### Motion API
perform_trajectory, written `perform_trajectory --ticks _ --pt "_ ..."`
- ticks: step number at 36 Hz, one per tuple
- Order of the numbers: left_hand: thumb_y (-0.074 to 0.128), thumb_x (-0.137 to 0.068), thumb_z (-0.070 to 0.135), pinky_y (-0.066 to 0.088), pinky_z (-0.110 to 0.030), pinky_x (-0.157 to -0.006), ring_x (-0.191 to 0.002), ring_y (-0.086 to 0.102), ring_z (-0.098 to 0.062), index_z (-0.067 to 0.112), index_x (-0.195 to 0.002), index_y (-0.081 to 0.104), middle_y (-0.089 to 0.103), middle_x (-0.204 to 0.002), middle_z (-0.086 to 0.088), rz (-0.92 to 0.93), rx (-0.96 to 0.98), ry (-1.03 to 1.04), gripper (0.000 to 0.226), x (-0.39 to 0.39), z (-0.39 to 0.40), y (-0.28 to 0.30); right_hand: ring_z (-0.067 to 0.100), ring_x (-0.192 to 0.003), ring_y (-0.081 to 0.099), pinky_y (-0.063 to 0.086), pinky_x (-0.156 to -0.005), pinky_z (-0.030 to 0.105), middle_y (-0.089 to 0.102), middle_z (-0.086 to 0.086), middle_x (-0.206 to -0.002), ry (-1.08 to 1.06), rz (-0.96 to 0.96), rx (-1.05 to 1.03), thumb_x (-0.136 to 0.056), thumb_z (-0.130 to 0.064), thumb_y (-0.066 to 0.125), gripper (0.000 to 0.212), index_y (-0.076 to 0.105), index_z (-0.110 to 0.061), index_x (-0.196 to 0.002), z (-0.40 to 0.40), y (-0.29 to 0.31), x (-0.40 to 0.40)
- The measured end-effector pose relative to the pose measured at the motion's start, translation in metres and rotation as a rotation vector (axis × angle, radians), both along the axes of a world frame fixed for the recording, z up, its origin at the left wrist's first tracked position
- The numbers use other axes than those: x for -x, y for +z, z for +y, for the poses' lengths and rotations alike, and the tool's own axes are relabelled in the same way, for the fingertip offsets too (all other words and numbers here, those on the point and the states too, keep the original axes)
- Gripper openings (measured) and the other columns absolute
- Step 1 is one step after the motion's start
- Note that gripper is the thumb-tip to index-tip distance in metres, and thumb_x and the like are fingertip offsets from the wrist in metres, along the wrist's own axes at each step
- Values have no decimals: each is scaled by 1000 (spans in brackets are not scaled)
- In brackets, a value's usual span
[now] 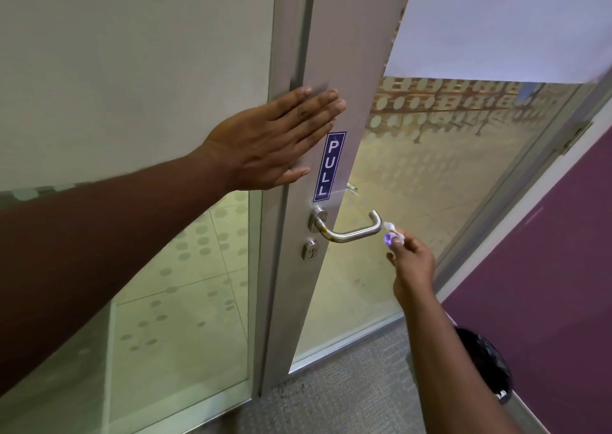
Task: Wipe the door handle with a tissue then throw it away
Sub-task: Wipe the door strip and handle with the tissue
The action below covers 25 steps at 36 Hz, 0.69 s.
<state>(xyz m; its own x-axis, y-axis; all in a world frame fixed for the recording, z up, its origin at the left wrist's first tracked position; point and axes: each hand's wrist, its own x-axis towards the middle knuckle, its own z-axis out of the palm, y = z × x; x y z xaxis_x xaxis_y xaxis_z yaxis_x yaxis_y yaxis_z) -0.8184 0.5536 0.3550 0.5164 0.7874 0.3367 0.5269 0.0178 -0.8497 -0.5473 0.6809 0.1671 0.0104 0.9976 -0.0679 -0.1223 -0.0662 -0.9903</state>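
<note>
Left hand (275, 142) was laid flat against the door frame (318, 53), fingers (318, 102) spread a bit and straight, gripping nothing. Probably there just to pin the door so it wouldn't swing under the pressure of wiping. Sat right above the blue PULL sticker (329, 166), well clear of the lever, so no getting in the way.

Right hand (412, 264) reached in from below, fingers pinched shut on a small scrunched tissue (394, 235). Wad was tiny, barely poking out past the fingertips, and looked to be just touching or right beside the tip of the door handle (351, 230), out at the bent end. Hard to call actual contact, bit of purple glare there. Balled up that small most likely for a firm rub on a thin round bar rather than a loose sheet flapping about.

Handle itself a plain steel lever, level, with a yellowish stain near the rose end. Keyhole (310, 250) just under it.

Black-lined bin (486, 364) stood on the floor just beside the right forearm, against the purple wall (546, 268). Handy spot, so just a short drop for the tissue afterwards.

Guessing wiping only at the far end so far, stained part by the rose probably still to do.
</note>
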Motion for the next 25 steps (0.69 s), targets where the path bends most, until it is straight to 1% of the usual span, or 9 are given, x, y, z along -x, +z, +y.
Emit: perform_trajectory --ticks 3,5,9,14,17,20,23,25 --pt "-11 -105 48 14 -47 -129 -158 3 -39 -7 -160 -5 -5 -168 -28 4 -10 -4 78 0 0 0 14 -87 59 47 -74 25 69 0 -91 136 114 133 -98 -5 58 15 70 -13 -100 -3 -14 13" --pt "-11 -104 47 14 -47 -129 -158 2 -39 -7 -160 -7 -7 -168 -27 -7 -11 -2 78 -1 0 0 10 -84 60 42 -71 24 72 -1 -97 201 216 186 -99 -5 55 19 71 -14 -104 -5 -15 23" --pt "-9 -105 48 14 -46 -129 -158 1 -40 -6 -160 -8 -9 -168 -27 -21 -4 5 77 -1 0 0 6 -77 61 33 -62 22 75 -4 -102 254 445 242 -98 4 49 31 71 -16 -107 -6 -12 36" --pt "-7 -106 49 14 -47 -129 -157 2 -40 -8 -159 -11 -7 -168 -28 -34 -2 -3 77 -1 0 1 5 -73 63 29 -59 23 72 -1 -110 282 645 277 -98 7 42 39 70 -19 -107 -12 -16 44" --pt "-5 -107 48 15 -46 -129 -157 5 -39 -8 -160 -7 -4 -168 -27 -33 0 -7 76 -2 -1 1 6 -74 60 32 -58 22 70 1 -112 295 671 276 -98 7 42 36 67 -16 -109 -15 -21 47" --pt "-4 -107 47 15 -46 -129 -157 6 -39 -7 -160 -4 -2 -169 -26 -30 -6 -9 76 -3 -1 1 6 -69 57 36 -56 20 72 -1 -101 353 641 265 -96 6 46 32 68 -13 -111 -22 -27 53" --pt "-3 -107 48 16 -46 -129 -157 6 -39 -7 -160 -5 -3 -169 -27 -30 -7 -4 76 -3 -1 1 8 -65 51 40 -55 20 67 -1 -86 393 633 267 -96 5 48 29 68 -8 -114 -29 -33 58" --pt "-3 -107 49 16 -46 -129 -158 5 -39 -7 -160 -5 -3 -169 -27 -23 -9 6 77 -3 -1 1 9 -65 51 41 -54 19 67 0 -84 385 628 275 -97 5 49 29 68 -6 -115 -29 -33 60"
